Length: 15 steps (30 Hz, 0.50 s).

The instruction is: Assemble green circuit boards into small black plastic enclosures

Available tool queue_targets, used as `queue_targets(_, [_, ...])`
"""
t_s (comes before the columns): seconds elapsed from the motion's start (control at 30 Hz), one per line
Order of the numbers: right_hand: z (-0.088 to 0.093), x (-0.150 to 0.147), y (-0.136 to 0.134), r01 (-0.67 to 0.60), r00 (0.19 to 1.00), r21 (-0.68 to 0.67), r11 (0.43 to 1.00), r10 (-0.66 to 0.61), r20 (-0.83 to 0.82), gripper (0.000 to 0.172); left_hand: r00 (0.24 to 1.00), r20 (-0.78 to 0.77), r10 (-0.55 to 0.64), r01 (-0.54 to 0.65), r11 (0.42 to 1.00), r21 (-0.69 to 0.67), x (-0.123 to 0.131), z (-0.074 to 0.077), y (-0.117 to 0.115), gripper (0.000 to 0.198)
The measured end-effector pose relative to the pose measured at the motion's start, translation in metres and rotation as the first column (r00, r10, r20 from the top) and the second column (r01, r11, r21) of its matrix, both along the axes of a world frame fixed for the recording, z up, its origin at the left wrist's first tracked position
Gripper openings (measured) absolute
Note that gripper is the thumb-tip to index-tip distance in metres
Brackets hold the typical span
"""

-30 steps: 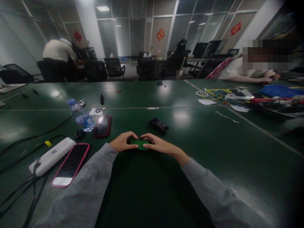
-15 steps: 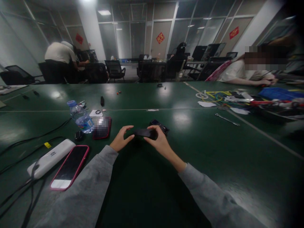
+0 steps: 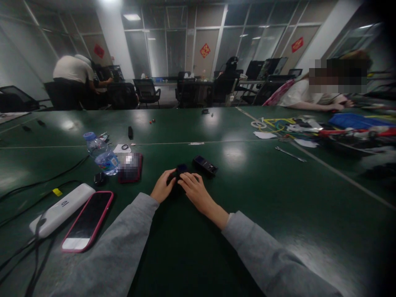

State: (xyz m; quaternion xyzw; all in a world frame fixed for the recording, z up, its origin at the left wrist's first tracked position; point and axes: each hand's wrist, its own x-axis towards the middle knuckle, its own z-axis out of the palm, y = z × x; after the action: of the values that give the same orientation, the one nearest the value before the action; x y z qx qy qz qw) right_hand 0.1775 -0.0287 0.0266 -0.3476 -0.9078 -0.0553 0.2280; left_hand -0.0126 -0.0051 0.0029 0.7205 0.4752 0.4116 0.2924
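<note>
Both my hands meet at the middle of the green table (image 3: 247, 198) around a small black device (image 3: 180, 170). My left hand (image 3: 163, 186) grips its left side with curled fingers. My right hand (image 3: 194, 189) lies over its right side, fingers bent onto it. Most of the device is hidden under my fingers. A second small black device (image 3: 204, 165) lies just behind and to the right, apart from my hands.
At left lie a pink-edged phone (image 3: 88, 219), a white power bank (image 3: 60, 209) with cables, a water bottle (image 3: 101, 153) and a dark red case (image 3: 130, 168). A wrench (image 3: 289, 153) and cluttered tools lie right, by a seated person (image 3: 312, 95). Another person (image 3: 72, 80) stands far left.
A second ago my hands held a piece with a green board showing. It was turned black side up and lifted, and now both hands press it low on the table, closer together.
</note>
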Motion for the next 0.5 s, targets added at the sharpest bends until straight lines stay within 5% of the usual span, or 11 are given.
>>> queue_targets(0.5, [-0.0055, 0.0034, 0.0047, -0.019, 0.991, -0.119, 0.993, 0.002, -0.136, 0.048, 0.995, -0.081, -0.066, 0.068, 0.997, 0.021, 0.0019, 0.0033, -0.0059, 0.040])
